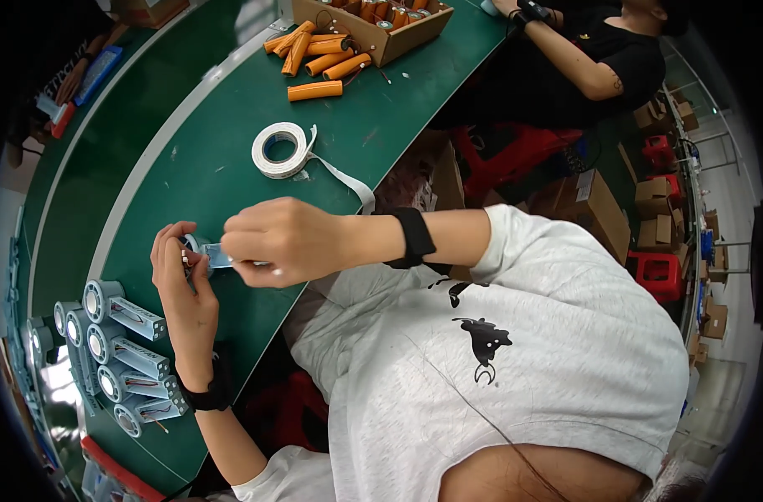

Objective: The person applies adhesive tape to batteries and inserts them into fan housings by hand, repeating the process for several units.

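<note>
Over the table's near side, a light-blue plastic fan housing (217,256) is between my two hands. My left hand (185,293) grips its round end, with thumb and fingers closed about it; a small white piece shows near the fingertips. My right hand (285,238) is curled over the handle end and hides most of it. Small white spots show beneath its fingers, too small to name. Several similar fan housings (139,356) lie in rows to the left of my left forearm, some with thin wires showing.
A roll of white tape (279,151) lies on the green table (206,134), its loose strip reaching the edge. Farther off are several orange wired battery packs (314,90) and a cardboard box (398,38) of more. A co-worker (599,67) sits at the far right, near red stools (515,155).
</note>
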Available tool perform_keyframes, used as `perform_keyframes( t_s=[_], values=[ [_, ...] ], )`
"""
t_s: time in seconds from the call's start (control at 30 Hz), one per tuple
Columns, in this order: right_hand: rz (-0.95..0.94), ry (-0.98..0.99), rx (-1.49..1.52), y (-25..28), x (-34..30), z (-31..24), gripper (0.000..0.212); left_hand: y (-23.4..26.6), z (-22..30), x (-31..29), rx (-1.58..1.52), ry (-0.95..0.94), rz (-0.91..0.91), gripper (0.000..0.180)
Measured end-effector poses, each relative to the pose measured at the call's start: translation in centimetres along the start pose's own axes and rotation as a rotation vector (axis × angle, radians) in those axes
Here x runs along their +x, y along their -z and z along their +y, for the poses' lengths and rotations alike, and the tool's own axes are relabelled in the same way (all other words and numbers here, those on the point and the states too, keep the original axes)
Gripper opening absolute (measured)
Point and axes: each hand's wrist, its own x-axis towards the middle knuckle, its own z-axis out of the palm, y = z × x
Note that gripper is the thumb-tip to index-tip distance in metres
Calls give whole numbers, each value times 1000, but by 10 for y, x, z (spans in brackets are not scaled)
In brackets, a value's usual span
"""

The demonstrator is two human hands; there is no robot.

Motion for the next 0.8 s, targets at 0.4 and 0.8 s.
perform_keyframes(
  t_s=[0.4,0.8],
  values=[
    [-164,-115,201,25,13,5,21,-5,4,2,110,0,-30,18],
    [-515,-361,301,-19,13,23,18,-1,-3,-2,27,-9,-68,23]
  ],
)
